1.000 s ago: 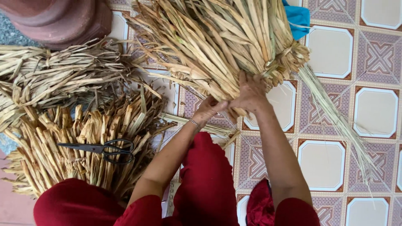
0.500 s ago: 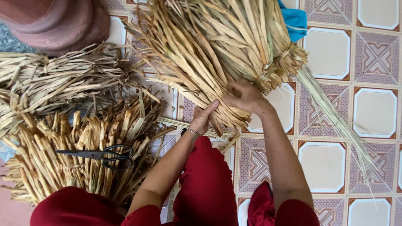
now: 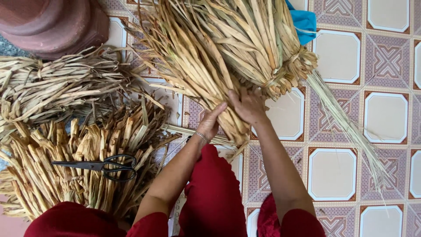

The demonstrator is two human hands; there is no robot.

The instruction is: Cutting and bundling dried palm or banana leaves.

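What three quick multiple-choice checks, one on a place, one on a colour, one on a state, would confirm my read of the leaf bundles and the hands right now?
1. Where do the scissors lie?
A. On the pile of cut dried strips at lower left
B. On the bare tiled floor at right
C. In the right hand

2. What colour is the cloth behind the large bundle?
A. Red
B. Blue
C. Yellow

3. What are the hands doing?
A. Both rest on the knees
B. One holds the scissors
C. Both are on the bundle's lower end

Answers:
1 A: the black scissors sit on the strips, away from both hands.
2 B: a blue edge shows at the top, right of the bundle.
3 C: the left hand and the right hand both press against the dried leaves.
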